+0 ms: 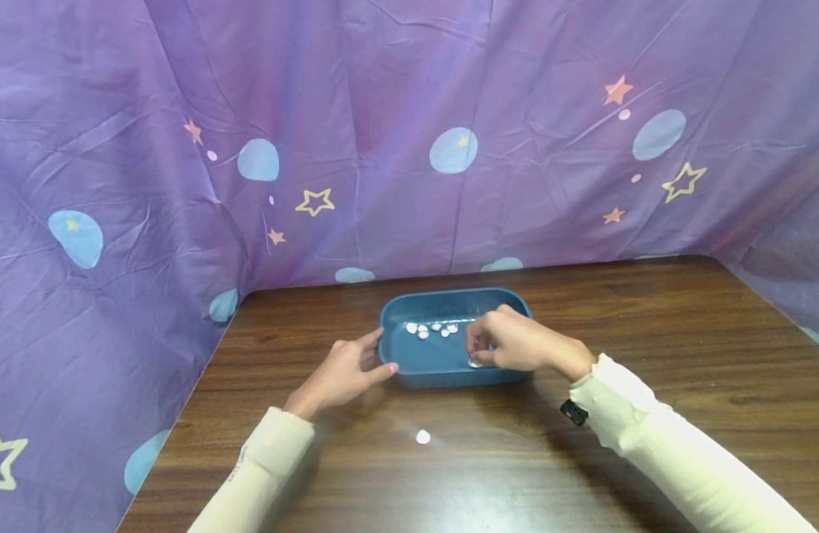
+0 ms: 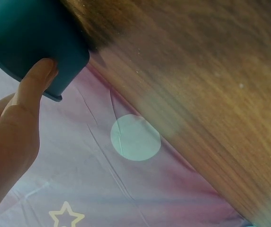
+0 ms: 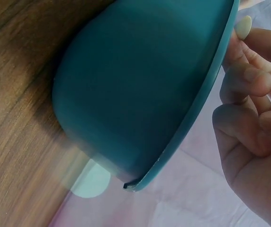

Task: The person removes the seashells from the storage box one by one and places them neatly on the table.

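Observation:
A blue plastic basin (image 1: 431, 379) stands on the wooden table, with several small white pebbles (image 1: 423, 334) on its floor. My left hand (image 1: 343, 374) rests at the basin's left end, its thumb and forefinger straight against the rim. In the left wrist view one straight finger (image 2: 36, 82) touches the basin's outer wall (image 2: 69, 52). My right hand (image 1: 516, 340) reaches over the basin's near right side and pinches a white pebble (image 1: 475, 363). That same pebble (image 3: 243, 27) shows between the fingertips in the right wrist view, beside the basin's rim (image 3: 192, 113).
One more white pebble (image 1: 423, 437) lies on the wooden table (image 1: 356, 474) in front of the basin. A purple cloth (image 1: 396, 200) with stars hangs behind the table's back edge and along its left side. A small black device (image 1: 574, 412) sits at the right cuff.

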### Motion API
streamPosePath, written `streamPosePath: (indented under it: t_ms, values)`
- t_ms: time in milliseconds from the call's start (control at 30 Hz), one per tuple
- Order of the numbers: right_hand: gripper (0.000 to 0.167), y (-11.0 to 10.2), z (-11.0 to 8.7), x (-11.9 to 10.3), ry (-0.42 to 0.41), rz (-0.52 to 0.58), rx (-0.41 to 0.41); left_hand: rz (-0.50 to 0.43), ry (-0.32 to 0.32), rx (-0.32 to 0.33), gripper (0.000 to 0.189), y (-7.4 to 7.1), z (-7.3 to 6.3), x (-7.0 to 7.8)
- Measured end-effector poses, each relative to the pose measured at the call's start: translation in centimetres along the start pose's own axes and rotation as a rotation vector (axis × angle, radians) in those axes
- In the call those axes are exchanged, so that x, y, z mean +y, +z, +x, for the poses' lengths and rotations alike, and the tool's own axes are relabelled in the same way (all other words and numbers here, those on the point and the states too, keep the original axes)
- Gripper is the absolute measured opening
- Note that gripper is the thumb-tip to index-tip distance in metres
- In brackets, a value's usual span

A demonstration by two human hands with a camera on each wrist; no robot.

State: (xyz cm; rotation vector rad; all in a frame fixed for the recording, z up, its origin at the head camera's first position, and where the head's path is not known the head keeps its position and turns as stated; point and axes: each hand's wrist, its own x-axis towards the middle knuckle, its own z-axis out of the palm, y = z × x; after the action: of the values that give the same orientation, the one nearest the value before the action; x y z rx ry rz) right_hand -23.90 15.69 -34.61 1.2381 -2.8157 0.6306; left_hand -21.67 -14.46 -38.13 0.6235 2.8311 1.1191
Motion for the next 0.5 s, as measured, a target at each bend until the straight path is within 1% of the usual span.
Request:
streamPosePath:
  t_ms: [233,500]
  values:
    - [0.017,-0.11,-0.12,-0.13,-0.043,-0.025,0.029,-0.006,0.002,0.005,0.076,0.13,0.05,-0.10]
    - [0.018,-0.14,-0.34,-0.57,-0.071,0.007,0.049,-0.006,0.018,0.003,0.074,0.31,0.15,-0.32]
